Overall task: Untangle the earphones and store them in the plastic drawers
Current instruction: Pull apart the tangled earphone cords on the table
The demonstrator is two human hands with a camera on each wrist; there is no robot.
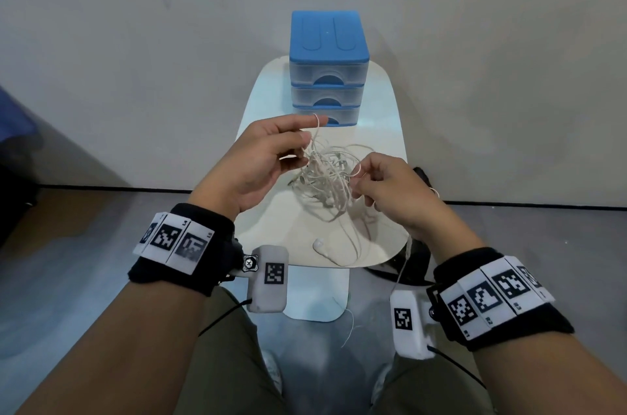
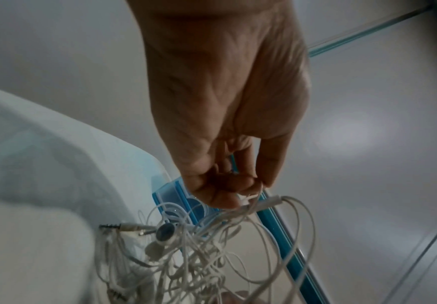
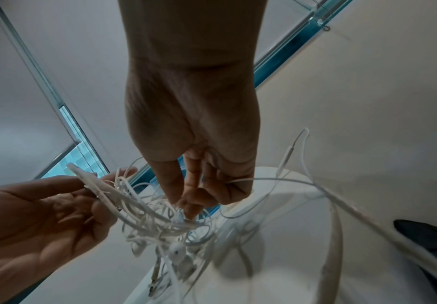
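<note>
A knotted bundle of white earphones (image 1: pixel 325 173) hangs in the air between both hands, above a small white table (image 1: pixel 271 221). My left hand (image 1: pixel 271 150) pinches cords at the bundle's upper left, a loop sticking up past the fingertips (image 2: pixel 240 197). My right hand (image 1: pixel 376 177) pinches a cord on the bundle's right side (image 3: pixel 186 205). Jack plugs (image 2: pixel 124 227) and an earbud (image 2: pixel 165 234) dangle from the tangle. One earbud (image 1: pixel 319 244) lies on the table near its front edge. The blue-topped plastic drawers (image 1: pixel 327 75) stand at the table's far end, all three shut.
A cord trails off the table's front right edge (image 1: pixel 403 265) toward the floor. A dark object (image 1: pixel 420 177) sits right of the table. A plain wall (image 1: pixel 475 75) rises behind the drawers. My knees (image 1: pixel 237 363) are below the table's front.
</note>
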